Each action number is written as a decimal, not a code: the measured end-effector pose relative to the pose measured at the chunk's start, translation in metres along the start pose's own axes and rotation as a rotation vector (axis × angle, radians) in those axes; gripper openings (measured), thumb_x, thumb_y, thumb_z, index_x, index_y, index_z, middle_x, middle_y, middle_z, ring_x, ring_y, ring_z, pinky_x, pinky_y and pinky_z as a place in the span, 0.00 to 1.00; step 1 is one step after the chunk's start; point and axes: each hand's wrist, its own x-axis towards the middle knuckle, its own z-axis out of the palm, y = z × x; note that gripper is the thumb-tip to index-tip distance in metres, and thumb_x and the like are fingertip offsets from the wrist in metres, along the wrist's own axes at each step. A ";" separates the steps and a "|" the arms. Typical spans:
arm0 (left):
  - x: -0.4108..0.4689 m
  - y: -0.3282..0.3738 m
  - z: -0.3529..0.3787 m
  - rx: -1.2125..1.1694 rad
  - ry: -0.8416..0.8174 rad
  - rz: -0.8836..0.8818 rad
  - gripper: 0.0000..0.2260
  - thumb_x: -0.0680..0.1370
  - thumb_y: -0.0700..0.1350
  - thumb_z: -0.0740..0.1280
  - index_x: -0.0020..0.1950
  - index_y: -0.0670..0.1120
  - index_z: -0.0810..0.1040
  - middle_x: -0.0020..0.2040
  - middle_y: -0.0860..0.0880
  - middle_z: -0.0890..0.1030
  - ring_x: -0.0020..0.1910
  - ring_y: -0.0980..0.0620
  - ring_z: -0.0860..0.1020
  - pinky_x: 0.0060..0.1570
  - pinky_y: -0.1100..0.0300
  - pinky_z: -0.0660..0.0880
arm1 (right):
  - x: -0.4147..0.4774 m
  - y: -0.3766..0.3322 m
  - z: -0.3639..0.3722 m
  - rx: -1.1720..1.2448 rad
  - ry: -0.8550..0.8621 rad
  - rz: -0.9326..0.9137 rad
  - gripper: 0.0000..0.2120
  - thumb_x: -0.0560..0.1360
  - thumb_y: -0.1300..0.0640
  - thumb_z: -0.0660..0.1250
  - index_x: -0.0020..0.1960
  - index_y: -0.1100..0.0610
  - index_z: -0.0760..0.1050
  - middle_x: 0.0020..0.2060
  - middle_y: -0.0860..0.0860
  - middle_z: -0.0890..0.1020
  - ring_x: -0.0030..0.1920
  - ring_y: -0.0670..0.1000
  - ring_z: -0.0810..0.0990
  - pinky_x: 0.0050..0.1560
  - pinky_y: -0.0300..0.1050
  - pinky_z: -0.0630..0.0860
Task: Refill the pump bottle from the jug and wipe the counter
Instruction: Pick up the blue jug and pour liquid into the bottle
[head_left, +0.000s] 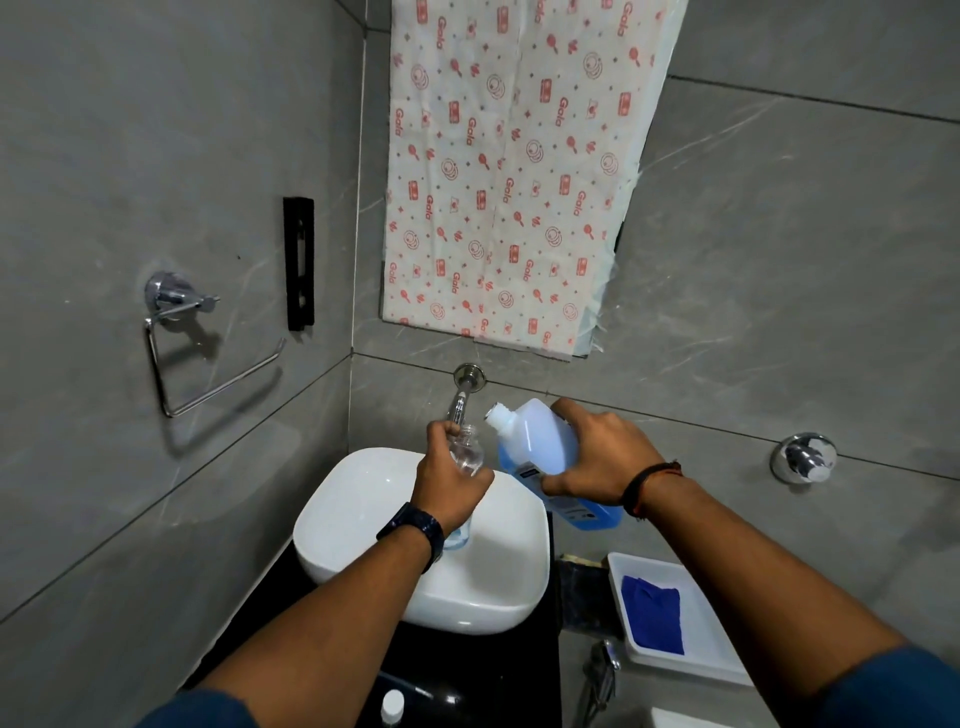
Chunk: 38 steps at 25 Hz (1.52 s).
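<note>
Holding a clear bottle (466, 453) above the white basin (363, 499), the left hand (448, 488) has its fingers closed round the glassy body, and they hide most of it; only the open neck near the tap (460, 402) and a bit of the base below the wrist show. Whether any liquid is inside cannot be told. The right hand (605, 457) grips the jug (540, 447) from above, fingers wrapped over its far side. The jug is tilted with its uncapped mouth just beside the bottle's neck, apart from it. Blue liquid fills its lower part; the label is too small to read and partly covered by the thumb. A blue cloth (652, 616) lies in a white tray (701, 649) at the right, well apart from the basin. On the dark tabletop (467, 686) near the bottom edge, a small white cap (392, 706) is cut off by the frame, so what it belongs to is unclear. A printed sheet (509, 171) covers the mirror.
</note>
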 end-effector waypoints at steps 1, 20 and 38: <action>-0.001 0.002 0.001 -0.016 0.014 -0.014 0.20 0.65 0.39 0.70 0.51 0.53 0.66 0.44 0.55 0.79 0.41 0.57 0.78 0.33 0.73 0.69 | 0.000 -0.001 -0.002 -0.006 -0.001 -0.001 0.37 0.56 0.38 0.72 0.60 0.48 0.63 0.48 0.53 0.80 0.39 0.55 0.73 0.36 0.44 0.68; 0.001 0.007 0.015 0.144 -0.084 0.070 0.24 0.65 0.49 0.77 0.56 0.49 0.70 0.55 0.49 0.69 0.51 0.50 0.73 0.50 0.63 0.68 | -0.001 0.007 -0.024 -0.164 -0.062 -0.018 0.37 0.58 0.39 0.74 0.62 0.48 0.63 0.48 0.52 0.79 0.38 0.51 0.71 0.36 0.43 0.69; 0.003 0.013 0.019 0.216 0.065 0.114 0.31 0.57 0.53 0.81 0.56 0.49 0.75 0.53 0.50 0.79 0.49 0.54 0.74 0.48 0.62 0.71 | 0.007 0.003 -0.035 -0.327 -0.091 -0.073 0.36 0.61 0.41 0.74 0.62 0.47 0.62 0.50 0.52 0.80 0.44 0.54 0.77 0.37 0.45 0.73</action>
